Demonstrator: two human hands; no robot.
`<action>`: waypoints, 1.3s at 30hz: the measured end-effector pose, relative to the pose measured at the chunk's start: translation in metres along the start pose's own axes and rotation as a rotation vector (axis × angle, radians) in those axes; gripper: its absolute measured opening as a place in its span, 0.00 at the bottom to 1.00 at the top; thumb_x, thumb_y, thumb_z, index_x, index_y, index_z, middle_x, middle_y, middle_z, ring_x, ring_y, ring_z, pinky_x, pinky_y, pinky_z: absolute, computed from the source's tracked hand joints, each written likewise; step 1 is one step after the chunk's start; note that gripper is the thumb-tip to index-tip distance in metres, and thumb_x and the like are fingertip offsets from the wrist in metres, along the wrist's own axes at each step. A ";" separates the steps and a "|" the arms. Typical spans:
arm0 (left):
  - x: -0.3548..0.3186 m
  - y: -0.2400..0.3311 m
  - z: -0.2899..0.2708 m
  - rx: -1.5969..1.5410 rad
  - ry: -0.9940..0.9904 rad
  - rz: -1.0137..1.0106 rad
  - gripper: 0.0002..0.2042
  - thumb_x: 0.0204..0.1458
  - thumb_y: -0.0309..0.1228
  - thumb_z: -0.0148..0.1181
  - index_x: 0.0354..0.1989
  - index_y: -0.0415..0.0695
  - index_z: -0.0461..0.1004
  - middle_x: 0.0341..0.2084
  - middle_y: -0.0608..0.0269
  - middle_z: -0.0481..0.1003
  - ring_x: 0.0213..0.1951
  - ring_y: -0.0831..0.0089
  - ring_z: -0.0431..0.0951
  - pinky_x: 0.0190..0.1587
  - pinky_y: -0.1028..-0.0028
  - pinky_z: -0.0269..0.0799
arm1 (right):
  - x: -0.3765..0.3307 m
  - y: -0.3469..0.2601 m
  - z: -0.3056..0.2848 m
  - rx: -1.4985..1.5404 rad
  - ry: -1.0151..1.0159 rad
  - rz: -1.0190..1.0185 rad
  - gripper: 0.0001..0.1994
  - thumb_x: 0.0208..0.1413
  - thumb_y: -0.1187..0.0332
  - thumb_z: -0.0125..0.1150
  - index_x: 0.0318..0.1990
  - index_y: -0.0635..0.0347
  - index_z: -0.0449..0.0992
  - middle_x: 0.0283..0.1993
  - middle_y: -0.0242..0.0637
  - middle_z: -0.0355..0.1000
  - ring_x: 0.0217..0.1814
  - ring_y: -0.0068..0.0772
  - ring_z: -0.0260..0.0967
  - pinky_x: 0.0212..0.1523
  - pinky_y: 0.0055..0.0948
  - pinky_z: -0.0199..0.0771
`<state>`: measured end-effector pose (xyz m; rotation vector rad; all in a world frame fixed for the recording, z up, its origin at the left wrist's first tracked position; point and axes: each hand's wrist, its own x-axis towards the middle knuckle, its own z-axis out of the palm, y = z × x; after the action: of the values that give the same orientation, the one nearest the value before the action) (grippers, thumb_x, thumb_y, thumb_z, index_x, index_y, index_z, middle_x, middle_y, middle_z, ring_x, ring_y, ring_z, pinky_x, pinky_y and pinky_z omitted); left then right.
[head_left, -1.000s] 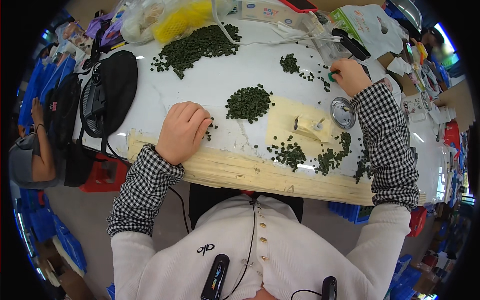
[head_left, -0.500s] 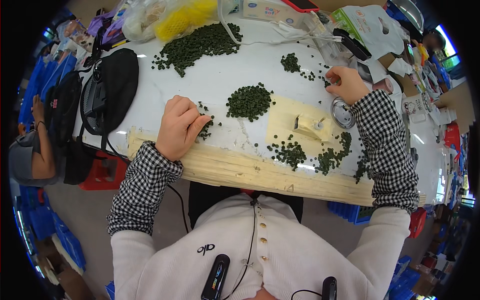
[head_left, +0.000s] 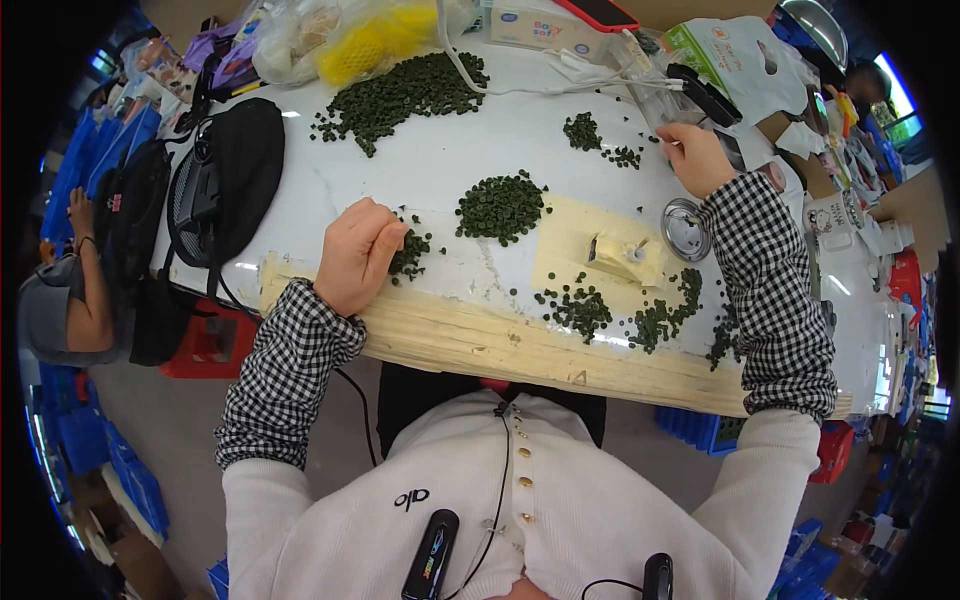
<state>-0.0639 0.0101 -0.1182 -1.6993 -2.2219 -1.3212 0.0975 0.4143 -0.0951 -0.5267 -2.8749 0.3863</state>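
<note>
My left hand (head_left: 362,256) is closed in a loose fist on the near left of the white table. Its right side borders a small scatter of dark green pellet-like pieces (head_left: 410,258); whatever lies inside the fist is hidden. Farther off on the right, my right hand (head_left: 697,160) has curled fingers with the thumb against them, low over the table. Anything in its grip is too small to make out. Left of those fingertips lie loose green pieces (head_left: 624,158) and a little heap (head_left: 580,131). A larger heap of green pieces (head_left: 500,208) sits between my hands.
A yellowish board (head_left: 565,240) carries a small block-like fixture (head_left: 620,253), with a round metal lid (head_left: 686,230) beside it. More pieces (head_left: 580,312) lie along the front edge. The biggest heap (head_left: 405,97) is at the back, near a white cable (head_left: 540,91). A black bag (head_left: 245,180) stands left.
My left fist has turned, its thumb now tucked closer. My right hand has moved slightly away from me, and the loose pieces by it now lie closer together, farther left of its fingers.
</note>
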 end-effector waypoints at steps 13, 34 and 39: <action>0.006 0.011 -0.007 0.056 -0.057 0.032 0.13 0.57 0.35 0.51 0.25 0.40 0.69 0.15 0.64 0.63 0.20 0.70 0.59 0.29 0.73 0.58 | 0.002 -0.018 0.008 0.030 -0.012 -0.038 0.15 0.53 0.73 0.50 0.48 0.64 0.73 0.44 0.52 0.73 0.46 0.51 0.70 0.48 0.40 0.70; 0.071 0.034 -0.014 0.097 -0.319 0.026 0.06 0.54 0.27 0.54 0.32 0.36 0.71 0.26 0.56 0.72 0.28 0.64 0.73 0.32 0.70 0.70 | 0.045 -0.004 0.030 -0.123 -0.102 -0.149 0.20 0.54 0.79 0.41 0.56 0.68 0.64 0.57 0.56 0.62 0.58 0.53 0.61 0.58 0.37 0.62; 0.133 0.027 0.029 0.217 -0.643 0.003 0.11 0.54 0.31 0.55 0.41 0.36 0.73 0.35 0.51 0.75 0.39 0.57 0.76 0.43 0.66 0.71 | 0.074 -0.011 0.047 -0.198 -0.039 -0.094 0.23 0.51 0.81 0.40 0.57 0.68 0.63 0.56 0.55 0.63 0.58 0.53 0.61 0.59 0.37 0.61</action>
<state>-0.0827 0.1317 -0.0534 -2.2581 -2.5302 -0.5301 0.0148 0.4214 -0.1260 -0.4171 -2.9800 0.0983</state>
